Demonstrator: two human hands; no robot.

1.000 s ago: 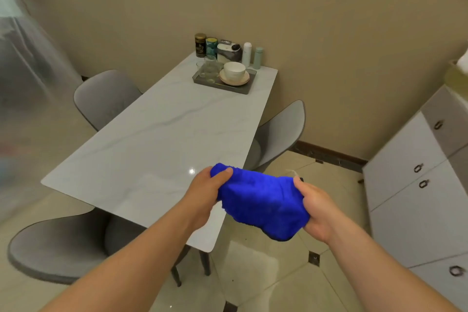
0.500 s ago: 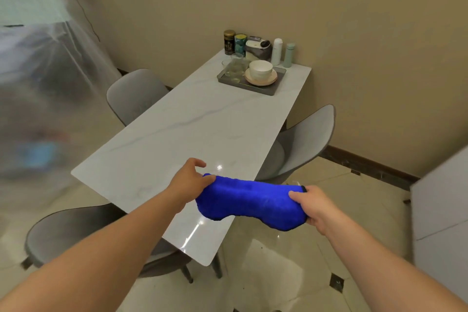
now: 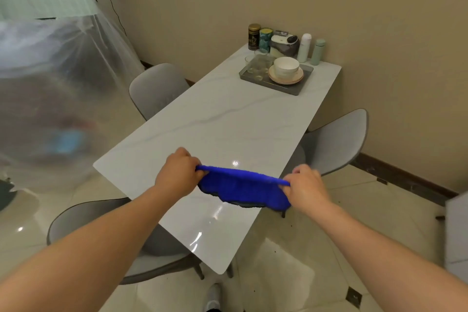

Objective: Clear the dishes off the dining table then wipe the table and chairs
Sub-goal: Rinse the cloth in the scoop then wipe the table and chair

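- A sheet of clear plastic (image 3: 58,78) is draped over blurred objects at the far left, with a dark cable (image 3: 111,5) running down the wall behind it.
- A grey chair (image 3: 83,225) is tucked under the near-left corner of the surface, and a second grey chair (image 3: 157,88) is set along its left side, further back.
- The white marbled surface (image 3: 228,119) is seen running away from the camera to the beige wall.
- The left hand (image 3: 177,175) is held over the near part of the surface, its fingers curled round the left end of the blue cloth (image 3: 243,190).
- The cloth is stretched between the two hands just above the surface, its upper edge pulled taut and the rest hanging down in a fold; whether it touches the surface cannot be told.
- At the far end of the surface a grey tray (image 3: 301,87) is placed, carrying clear glasses (image 3: 259,66) on its left and a white bowl (image 3: 286,67) stacked on plates (image 3: 297,80) on its right.
- Behind the tray, against the wall, a dark tin (image 3: 254,36), a teal tin (image 3: 266,38), a grey and white container (image 3: 282,44), a white bottle (image 3: 304,47) and a pale green bottle (image 3: 318,51) are lined up.
- The right hand (image 3: 306,187) is closed on the right end of the cloth, at the right edge of the surface.
- A third grey chair (image 3: 339,139) is placed at the right side of the surface.
- A white cabinet (image 3: 455,230) is partly seen at the far right edge.
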